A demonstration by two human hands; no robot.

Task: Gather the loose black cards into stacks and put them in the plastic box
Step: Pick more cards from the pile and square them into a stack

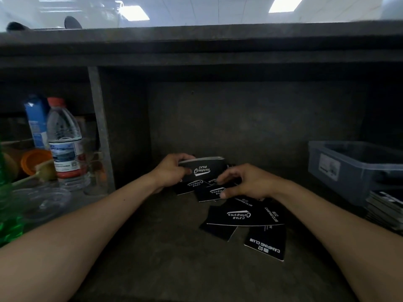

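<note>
My left hand (172,171) grips the stack (204,167); my right hand (247,183) pinches 1 loose card (210,192) at its 6 o'clock. A slack squeeze could spill the stack.

**Hidden, cropped and blurred around the plastic box (353,179)**

The box runs off the right edge, its inside cannot be seen, and its label (329,167) is a blur. Just below it, a dark pile (383,205) is also cropped by that edge; whether it is cards cannot be told. Left of the box, the right hand (246,182) covers the upper loose cards (239,214), and whether its curled fingers (229,174) grip one is unclear. Further left, the left hand (172,171) reaches partly behind the stack (205,168) it holds. Far left of the box, the water bottle (64,140) hides part of a blue carton (36,118), its print too small to read; a green bottle (6,203) is cut by the left edge.
</note>
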